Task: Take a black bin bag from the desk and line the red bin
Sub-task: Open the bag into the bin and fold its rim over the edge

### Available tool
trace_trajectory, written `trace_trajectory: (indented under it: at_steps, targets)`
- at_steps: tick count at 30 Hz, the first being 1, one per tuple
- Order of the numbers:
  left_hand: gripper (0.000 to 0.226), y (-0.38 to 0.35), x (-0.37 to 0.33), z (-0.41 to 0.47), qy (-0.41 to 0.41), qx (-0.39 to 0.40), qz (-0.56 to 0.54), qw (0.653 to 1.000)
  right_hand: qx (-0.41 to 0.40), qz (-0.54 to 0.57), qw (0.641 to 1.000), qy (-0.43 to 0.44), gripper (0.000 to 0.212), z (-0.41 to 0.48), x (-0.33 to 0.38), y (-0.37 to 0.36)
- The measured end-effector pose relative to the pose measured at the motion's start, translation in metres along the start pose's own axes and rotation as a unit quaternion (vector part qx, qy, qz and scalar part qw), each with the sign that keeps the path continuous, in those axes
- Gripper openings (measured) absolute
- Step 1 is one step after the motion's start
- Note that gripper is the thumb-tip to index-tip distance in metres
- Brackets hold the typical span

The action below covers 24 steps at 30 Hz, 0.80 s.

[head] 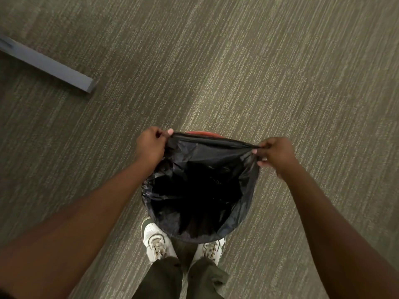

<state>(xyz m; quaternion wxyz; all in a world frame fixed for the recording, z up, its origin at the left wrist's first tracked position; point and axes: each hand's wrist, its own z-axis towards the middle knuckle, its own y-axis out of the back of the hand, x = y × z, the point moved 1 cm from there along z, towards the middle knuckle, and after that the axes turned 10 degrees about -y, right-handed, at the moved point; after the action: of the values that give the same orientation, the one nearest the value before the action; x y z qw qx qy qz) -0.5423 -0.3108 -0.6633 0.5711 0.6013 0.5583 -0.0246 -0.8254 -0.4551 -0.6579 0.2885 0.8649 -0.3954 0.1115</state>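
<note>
We are pinching the thin, limp bag [200, 180] by its hem, left hand [150, 145] and right hand [275, 155] fingers clamped, stretching it over the red bin [201, 133].

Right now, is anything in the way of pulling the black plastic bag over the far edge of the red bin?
Nothing visible. The left hand and right hand stretch the black plastic bin bag just short of the round red bin's bare far rim.

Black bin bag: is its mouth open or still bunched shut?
Open: both hands, left and right, stretch the bin bag mouth wide over the red bin.
</note>
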Motion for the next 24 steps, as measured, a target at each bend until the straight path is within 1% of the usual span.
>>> trace_trajectory:
  at_steps: [2, 4, 5, 7, 9, 11, 14, 16, 18, 21, 24]
  targets:
    - [0.036, -0.005, -0.004, 0.005, 0.013, -0.016, 0.068, 0.997, 0.009, 0.014, 1.000, -0.017, 0.010, 0.009, 0.004, -0.005]
    - [0.035, -0.009, -0.007, 0.008, 0.004, -0.018, 0.125, 0.992, 0.022, 0.013, 0.999, -0.036, 0.009, 0.014, 0.003, -0.011]
    - [0.034, -0.012, -0.007, 0.010, -0.002, -0.012, 0.124, 0.992, 0.031, 0.011, 0.999, -0.038, 0.010, 0.015, 0.002, -0.014]
    - [0.032, -0.018, -0.008, 0.014, 0.000, 0.006, 0.075, 0.997, 0.043, -0.005, 0.999, -0.014, 0.012, 0.016, -0.001, -0.020]
    - [0.031, -0.022, -0.009, 0.018, 0.006, 0.012, 0.018, 1.000, 0.031, -0.007, 0.999, 0.016, 0.015, 0.017, -0.003, -0.024]
    - [0.033, -0.024, -0.008, 0.025, 0.021, 0.005, -0.017, 1.000, 0.018, 0.007, 0.999, 0.026, 0.018, 0.018, -0.003, -0.030]
    - [0.040, -0.026, -0.007, 0.037, 0.042, 0.010, 0.015, 0.999, 0.023, -0.018, 0.998, 0.058, 0.015, 0.021, -0.002, -0.040]
    - [0.041, -0.029, -0.007, 0.043, 0.058, 0.041, 0.063, 0.995, 0.016, -0.044, 0.996, 0.075, 0.029, 0.025, -0.003, -0.046]
    - [0.043, -0.034, -0.002, 0.048, 0.075, 0.081, 0.106, 0.988, -0.008, -0.054, 0.996, 0.076, 0.040, 0.033, -0.006, -0.050]
    - [0.044, -0.039, 0.011, 0.051, 0.090, 0.117, 0.125, 0.981, -0.045, -0.050, 0.997, 0.037, 0.045, 0.045, -0.015, -0.055]
    - [0.038, -0.040, 0.025, 0.050, 0.123, 0.147, 0.064, 0.979, -0.029, -0.002, 0.999, -0.024, 0.036, 0.049, -0.023, -0.059]
